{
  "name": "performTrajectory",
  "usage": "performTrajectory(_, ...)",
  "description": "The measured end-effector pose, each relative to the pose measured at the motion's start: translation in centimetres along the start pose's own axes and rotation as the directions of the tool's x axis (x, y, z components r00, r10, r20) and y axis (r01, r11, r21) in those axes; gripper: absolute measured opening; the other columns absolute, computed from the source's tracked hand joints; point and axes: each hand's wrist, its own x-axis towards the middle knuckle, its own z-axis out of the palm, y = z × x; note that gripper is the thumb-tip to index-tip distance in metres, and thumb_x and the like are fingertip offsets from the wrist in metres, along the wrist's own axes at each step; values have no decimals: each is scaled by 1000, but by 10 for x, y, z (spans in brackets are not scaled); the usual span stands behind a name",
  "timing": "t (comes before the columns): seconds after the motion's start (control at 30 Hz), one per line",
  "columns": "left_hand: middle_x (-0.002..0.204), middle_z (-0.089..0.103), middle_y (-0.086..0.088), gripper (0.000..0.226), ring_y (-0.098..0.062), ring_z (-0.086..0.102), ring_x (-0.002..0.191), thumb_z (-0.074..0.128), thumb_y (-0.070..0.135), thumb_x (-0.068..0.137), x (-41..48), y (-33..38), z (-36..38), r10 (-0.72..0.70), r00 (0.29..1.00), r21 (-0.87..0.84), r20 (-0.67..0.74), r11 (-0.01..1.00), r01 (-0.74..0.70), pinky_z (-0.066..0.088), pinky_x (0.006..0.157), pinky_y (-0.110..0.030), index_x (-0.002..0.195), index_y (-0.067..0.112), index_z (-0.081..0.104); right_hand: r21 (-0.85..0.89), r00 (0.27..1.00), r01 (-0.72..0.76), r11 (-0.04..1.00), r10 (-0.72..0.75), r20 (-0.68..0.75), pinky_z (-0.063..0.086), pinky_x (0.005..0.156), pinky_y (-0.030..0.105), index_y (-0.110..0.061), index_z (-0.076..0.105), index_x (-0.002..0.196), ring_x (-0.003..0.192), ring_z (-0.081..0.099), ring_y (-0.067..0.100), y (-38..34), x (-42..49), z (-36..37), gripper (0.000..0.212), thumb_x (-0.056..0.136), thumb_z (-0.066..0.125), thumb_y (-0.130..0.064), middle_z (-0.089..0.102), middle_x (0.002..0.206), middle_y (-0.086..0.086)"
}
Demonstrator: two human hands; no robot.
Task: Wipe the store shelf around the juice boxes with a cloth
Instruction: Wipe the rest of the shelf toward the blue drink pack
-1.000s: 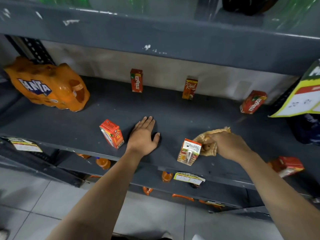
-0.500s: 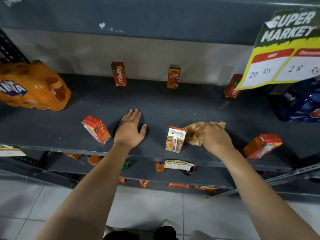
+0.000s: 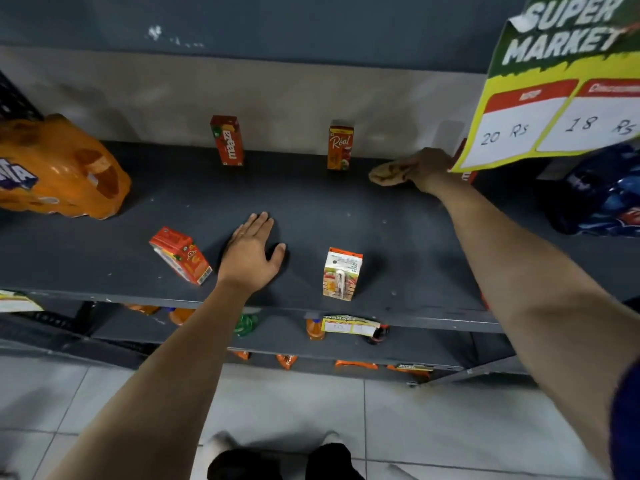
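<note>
My right hand (image 3: 429,168) presses a tan cloth (image 3: 386,175) onto the dark grey shelf (image 3: 346,209) near its back, right of the upright Real juice box (image 3: 340,146). My left hand (image 3: 251,255) lies flat and spread on the shelf near the front edge, holding nothing. A tilted orange juice box (image 3: 180,254) sits just left of it. A white-topped juice box (image 3: 342,273) stands to its right. A red Maaza box (image 3: 227,140) stands at the back. Another red box (image 3: 469,176) is mostly hidden behind a sign and my right hand.
A shrink-wrapped orange Fanta pack (image 3: 59,168) lies at the shelf's left. A yellow-green Super Market price sign (image 3: 561,84) hangs at upper right. A blue pack (image 3: 602,195) sits at far right. Lower shelves hold bottles and a price tag (image 3: 349,326). Tiled floor lies below.
My right hand has carried the cloth from beside the front white-topped box back and to the right, toward the rear of the shelf. My left hand has stayed flat in place.
</note>
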Motion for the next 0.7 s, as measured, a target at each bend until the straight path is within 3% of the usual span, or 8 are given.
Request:
performTrajectory(0.13, 157, 28, -3, 62, -19, 17, 147, 47, 42, 95, 1, -3, 1, 0, 1000, 11, 0, 1000, 0, 17, 120, -40, 148, 12, 33, -126, 1000, 26, 992, -26, 1, 36, 110, 45, -4, 41, 141, 131, 42, 39, 5, 8, 26, 45, 98, 36, -15, 42, 145, 23)
performTrajectory(0.3, 157, 29, -4, 61, -19, 19, 146, 48, 40, 95, 0, -1, 1, 10, 1000, 6, -5, 1000, -10, 15, 120, -37, 147, 11, 35, -121, 995, -99, 988, 99, -3, 42, 102, 42, -4, 51, 133, 122, 52, 39, 13, -65, 43, 40, 97, 40, -15, 53, 136, 23)
performTrajectory(0.43, 158, 26, -4, 62, -18, 16, 147, 45, 40, 96, -3, 1, 1, -1, 1000, 19, 6, 1000, 1, 13, 120, -36, 148, 10, 32, -149, 998, -66, 987, 68, 13, 54, 81, 41, -21, 68, 111, 97, 66, 34, 17, -185, 53, 37, 89, 42, -7, 70, 110, 10)
performTrajectory(0.53, 158, 25, -5, 62, -19, 15, 147, 43, 41, 97, -2, 3, -2, 6, 1000, 26, 15, 1000, -7, 11, 120, -36, 149, 9, 30, -171, 997, -30, 985, 42, 71, 55, 79, 36, -33, 71, 108, 94, 68, 28, 13, -249, 42, 39, 86, 49, -10, 73, 106, 0)
performTrajectory(0.6, 158, 26, -7, 62, -22, 16, 147, 42, 40, 97, -1, 4, -3, 18, 1000, 24, 22, 1000, -18, 12, 120, -37, 148, 8, 31, -88, 987, -100, 991, 110, 119, 55, 84, 39, -28, 73, 107, 99, 67, 30, 13, -259, 29, 39, 83, 50, -6, 73, 108, 4)
performTrajectory(0.7, 159, 24, -7, 62, -22, 15, 147, 39, 40, 98, -4, 4, -4, 22, 999, 39, 50, 999, -24, 11, 120, -37, 149, 8, 28, 270, 953, -301, 915, 299, 48, 55, 82, 43, -9, 74, 98, 94, 67, 34, 5, -238, 2, 26, 86, 51, -9, 72, 97, 17)
